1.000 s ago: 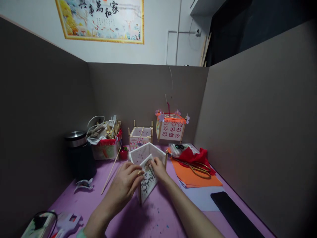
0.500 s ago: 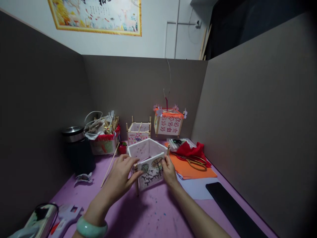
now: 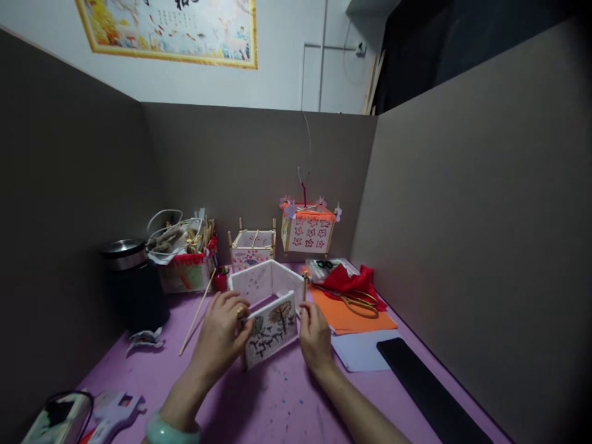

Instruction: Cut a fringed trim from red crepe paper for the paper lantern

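Observation:
A white box-shaped lantern frame stands in front of me, its top uncovered. Its front panel, painted with trees and dark figures, swings out at the right end, leaving a gap at that corner. My left hand is closed around the panel's left edge, thumb on the painted face. At the right corner, my right hand pinches the lower part of an upright wooden stick beside the side wall. Its fingertips partly hide that corner.
Behind stand a smaller lantern and a hanging lantern. At left are a basket of sticks, a dark flask, a loose stick and a lilac glue gun. Gold scissors lie on orange sheets at right.
The front panel's right end has separated from the corner stick and tilted outward. My right hand has shifted from the panel's edge to the stick. The view has turned slightly right.

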Demonstrator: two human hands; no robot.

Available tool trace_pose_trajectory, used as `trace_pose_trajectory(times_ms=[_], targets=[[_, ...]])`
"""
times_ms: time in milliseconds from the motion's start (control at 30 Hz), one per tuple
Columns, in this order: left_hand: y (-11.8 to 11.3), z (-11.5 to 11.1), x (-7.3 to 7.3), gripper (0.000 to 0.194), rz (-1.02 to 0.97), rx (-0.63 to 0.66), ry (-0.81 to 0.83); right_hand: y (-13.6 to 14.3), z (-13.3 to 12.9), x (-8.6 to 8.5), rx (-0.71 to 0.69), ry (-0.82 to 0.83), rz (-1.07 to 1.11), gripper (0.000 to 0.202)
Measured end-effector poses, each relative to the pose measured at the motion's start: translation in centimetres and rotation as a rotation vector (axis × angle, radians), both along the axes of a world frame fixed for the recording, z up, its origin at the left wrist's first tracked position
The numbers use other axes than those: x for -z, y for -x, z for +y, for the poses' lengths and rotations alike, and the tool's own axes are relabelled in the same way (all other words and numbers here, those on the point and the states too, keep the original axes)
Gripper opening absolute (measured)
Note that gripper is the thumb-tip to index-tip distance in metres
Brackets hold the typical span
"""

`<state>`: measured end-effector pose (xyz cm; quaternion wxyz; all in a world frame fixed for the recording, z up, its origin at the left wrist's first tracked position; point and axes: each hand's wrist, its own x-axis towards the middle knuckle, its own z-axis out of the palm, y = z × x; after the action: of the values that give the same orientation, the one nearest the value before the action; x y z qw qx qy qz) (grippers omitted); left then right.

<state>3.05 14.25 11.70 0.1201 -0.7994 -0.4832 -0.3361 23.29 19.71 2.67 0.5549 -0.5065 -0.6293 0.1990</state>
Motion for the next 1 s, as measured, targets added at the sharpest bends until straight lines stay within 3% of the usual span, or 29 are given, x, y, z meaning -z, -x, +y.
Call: trace_pose_trajectory(times_ms=[100,233,400,667,733,800,867,933,1000], targets=[[-0.4,0.0,0.1,0.005,-0.009,-0.022,-0.036,-1.4,1.3,0.2,0.040,0.031,-0.045,0.025],[-1.0,0.1,0.2,0.004,-0.020,-0.012,-0.057,-1.5,2.7,0.6,-0.087,0.098,-0.130,0.020],[-1.3,0.1,0.3,0.005,-0.039,-0.032,-0.078,-0.6,2.0,0.9,-0.181,0.075,-0.216,0.024],[-1.2,0.5,0.9,0.005,-0.096,0.002,-0.030,-0.8,1.8,0.4,-0.178,0.070,-0.326,0.021],[-0.8,0.3,1.0,0.024,-0.132,0.023,0.019,-0.7,1.8,0.4,-0.156,0.067,-0.344,0.020],[0.0,0.0,0.9,0.056,-0.179,0.087,0.114,-0.6,1.8,0.4,-0.146,0.060,-0.358,0.020],[1.3,-0.1,0.6,0.072,-0.295,0.166,0.227,-0.5,1.7,0.5,-0.141,0.055,-0.371,0.020],[2.7,0.4,0.3,0.061,-0.552,0.191,0.312,-0.5,1.7,0.5,-0.138,0.053,-0.383,0.019],[3.9,1.8,0.5,0.053,-0.841,0.118,0.351,-0.5,1.6,0.5,-0.135,0.050,-0.395,0.018]])
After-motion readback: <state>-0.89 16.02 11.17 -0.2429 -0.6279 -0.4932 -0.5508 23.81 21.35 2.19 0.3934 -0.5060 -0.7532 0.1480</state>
